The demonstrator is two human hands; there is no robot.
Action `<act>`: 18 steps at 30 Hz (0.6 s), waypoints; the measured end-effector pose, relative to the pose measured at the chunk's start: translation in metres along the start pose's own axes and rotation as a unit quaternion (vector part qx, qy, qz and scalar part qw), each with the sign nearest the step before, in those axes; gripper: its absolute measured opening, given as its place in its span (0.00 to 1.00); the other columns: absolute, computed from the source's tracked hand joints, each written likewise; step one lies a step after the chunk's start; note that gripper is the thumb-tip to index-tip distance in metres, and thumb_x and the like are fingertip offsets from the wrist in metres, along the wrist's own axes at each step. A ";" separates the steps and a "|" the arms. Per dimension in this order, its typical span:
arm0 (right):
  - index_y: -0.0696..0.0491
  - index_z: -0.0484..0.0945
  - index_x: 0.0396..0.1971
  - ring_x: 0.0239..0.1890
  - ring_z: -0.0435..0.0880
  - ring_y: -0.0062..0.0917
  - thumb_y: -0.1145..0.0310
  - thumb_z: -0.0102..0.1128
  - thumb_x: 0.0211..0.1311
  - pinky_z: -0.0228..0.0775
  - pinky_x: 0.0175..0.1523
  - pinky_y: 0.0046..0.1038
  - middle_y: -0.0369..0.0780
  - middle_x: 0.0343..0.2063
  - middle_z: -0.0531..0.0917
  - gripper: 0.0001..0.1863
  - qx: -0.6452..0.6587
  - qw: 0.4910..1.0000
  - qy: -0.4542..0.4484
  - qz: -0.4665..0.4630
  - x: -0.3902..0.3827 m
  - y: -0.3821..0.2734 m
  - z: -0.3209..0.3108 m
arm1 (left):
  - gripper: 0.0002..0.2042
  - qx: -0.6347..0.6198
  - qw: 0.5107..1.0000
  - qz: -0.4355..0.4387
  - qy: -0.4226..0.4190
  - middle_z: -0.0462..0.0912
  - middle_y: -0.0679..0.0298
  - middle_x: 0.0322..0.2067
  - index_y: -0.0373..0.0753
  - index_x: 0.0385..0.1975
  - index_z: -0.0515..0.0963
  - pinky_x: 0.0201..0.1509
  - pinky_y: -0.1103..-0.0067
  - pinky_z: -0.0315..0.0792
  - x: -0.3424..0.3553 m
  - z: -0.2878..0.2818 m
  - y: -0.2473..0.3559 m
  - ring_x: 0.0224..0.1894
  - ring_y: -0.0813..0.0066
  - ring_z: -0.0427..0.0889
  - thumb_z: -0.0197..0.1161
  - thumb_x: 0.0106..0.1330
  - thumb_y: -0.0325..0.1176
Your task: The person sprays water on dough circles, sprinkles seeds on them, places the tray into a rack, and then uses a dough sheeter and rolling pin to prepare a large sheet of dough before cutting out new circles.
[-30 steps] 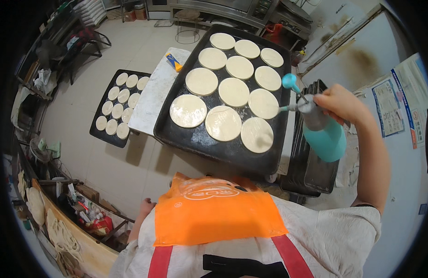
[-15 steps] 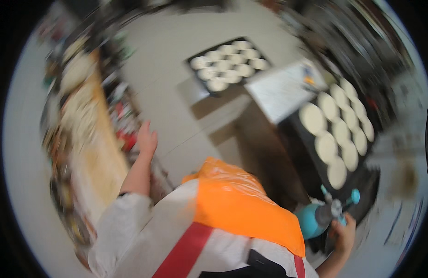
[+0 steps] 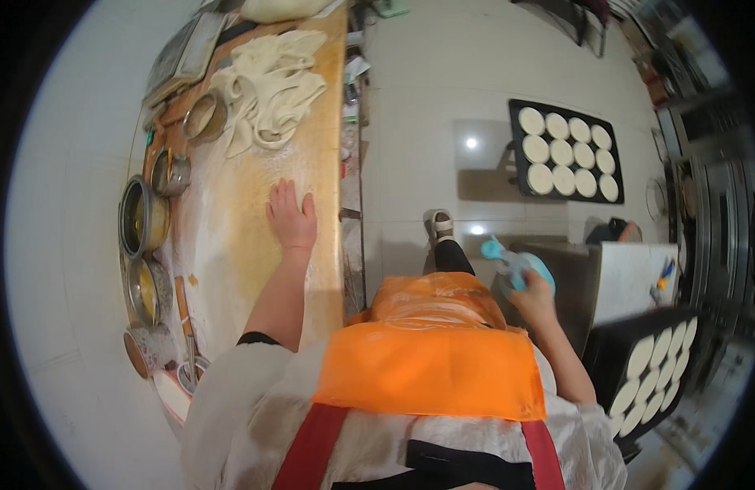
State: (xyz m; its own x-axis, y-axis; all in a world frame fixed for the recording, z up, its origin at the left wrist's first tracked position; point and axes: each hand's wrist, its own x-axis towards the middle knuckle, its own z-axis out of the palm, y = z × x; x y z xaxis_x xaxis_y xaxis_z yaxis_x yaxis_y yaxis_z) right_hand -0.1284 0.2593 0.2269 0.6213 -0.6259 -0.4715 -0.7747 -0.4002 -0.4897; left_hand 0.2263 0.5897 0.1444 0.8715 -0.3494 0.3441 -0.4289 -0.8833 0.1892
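My left hand (image 3: 291, 216), fingers stretched and thumb apart, is over the floury wooden worktop (image 3: 255, 237); whether it touches the wood I cannot tell. It holds nothing. Beyond it lies a heap of pale dough strips (image 3: 271, 94). On the other side, my right hand (image 3: 536, 298) is wrapped round a turquoise spray bottle (image 3: 542, 268), its nozzle pointing left. Near that arm, at the lower right, a black tray (image 3: 602, 347) bears several flat dough rounds (image 3: 640, 358).
A second black tray (image 3: 518, 175) of dough rounds stands at the far right. Metal pots (image 3: 136, 216) and a rolling pin (image 3: 182, 306) line the worktop's left side. A white-topped cabinet (image 3: 626, 278) stands at right, with ovens (image 3: 720, 200) beyond.
My view has swung left toward the worktop. The spray bottle in my right hand has moved away from beside the near tray. My left hand is now over the wood.
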 end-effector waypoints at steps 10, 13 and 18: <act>0.53 0.74 0.45 0.44 0.79 0.50 0.77 0.58 0.46 0.72 0.48 0.45 0.53 0.38 0.81 0.21 -0.115 0.926 -0.259 -0.248 0.282 -0.166 0.264 | 0.24 -0.045 0.994 -0.022 -0.095 0.65 0.48 0.62 0.32 0.58 0.66 0.68 0.54 0.50 0.012 -0.025 -0.001 0.65 0.42 0.60 0.55 0.61 0.32; 0.53 0.72 0.52 0.46 0.78 0.48 0.67 0.57 0.55 0.72 0.50 0.41 0.50 0.41 0.82 0.22 0.090 0.881 -0.257 -0.387 0.332 -0.195 0.370 | 0.26 -0.051 0.989 -0.060 -0.123 0.65 0.51 0.62 0.35 0.57 0.67 0.67 0.52 0.49 0.023 -0.028 0.008 0.66 0.46 0.60 0.57 0.56 0.34; 0.52 0.74 0.51 0.47 0.78 0.47 0.64 0.57 0.55 0.72 0.51 0.41 0.49 0.42 0.82 0.21 -0.057 0.864 -0.346 -0.361 0.356 -0.271 0.436 | 0.27 -0.074 0.980 -0.100 -0.155 0.67 0.52 0.61 0.36 0.55 0.69 0.67 0.52 0.50 0.031 -0.029 0.011 0.65 0.47 0.62 0.61 0.52 0.32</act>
State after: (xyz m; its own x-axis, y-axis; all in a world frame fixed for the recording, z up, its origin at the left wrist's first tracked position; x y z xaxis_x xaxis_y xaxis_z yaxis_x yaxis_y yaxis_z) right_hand 0.3546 0.4369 -0.1283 0.8392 0.3477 -0.4181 -0.1383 -0.6072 -0.7825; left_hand 0.2417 0.5781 0.1839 0.9621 -0.2725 -0.0057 -0.2518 -0.8966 0.3643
